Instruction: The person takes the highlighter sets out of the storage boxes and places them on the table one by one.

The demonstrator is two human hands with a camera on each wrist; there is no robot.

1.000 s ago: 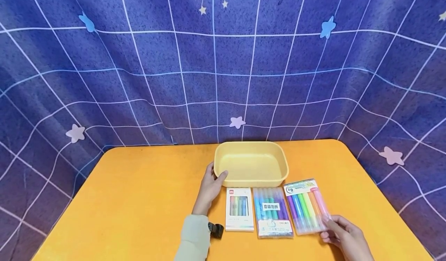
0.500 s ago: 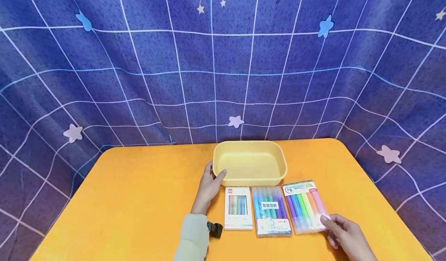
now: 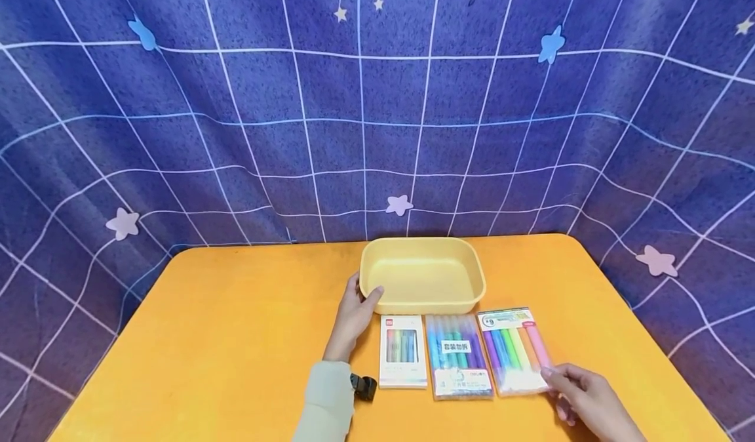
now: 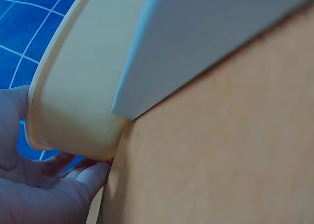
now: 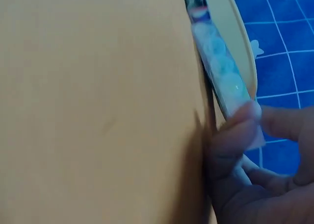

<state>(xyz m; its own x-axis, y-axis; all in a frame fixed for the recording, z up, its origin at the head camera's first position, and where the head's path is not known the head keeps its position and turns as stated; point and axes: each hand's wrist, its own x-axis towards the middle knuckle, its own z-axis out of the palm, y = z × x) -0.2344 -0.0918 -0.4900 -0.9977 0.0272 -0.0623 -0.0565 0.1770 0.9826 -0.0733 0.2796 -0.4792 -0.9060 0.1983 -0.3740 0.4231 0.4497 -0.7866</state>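
Note:
A pale yellow plastic storage bin stands near the table's back edge. My left hand holds its left front corner, thumb over the rim and fingers outside; the left wrist view shows the bin's wall against that hand. At the right, my right hand pinches the lower right corner of a clear pack of rainbow-coloured highlighters. In the right wrist view, thumb and finger are at the end of that pack. Its other fingers are partly hidden.
Left of the highlighters lie a pack of blue-to-purple markers and a white pen box, side by side before the bin. The orange table meets a blue grid-patterned curtain at the back. A black wrist camera sits near the white box.
The highlighter pack has turned slightly at its lower end, with the right hand's thumb shifting a little on its corner. The left hand and the bin stay together, almost unmoved.

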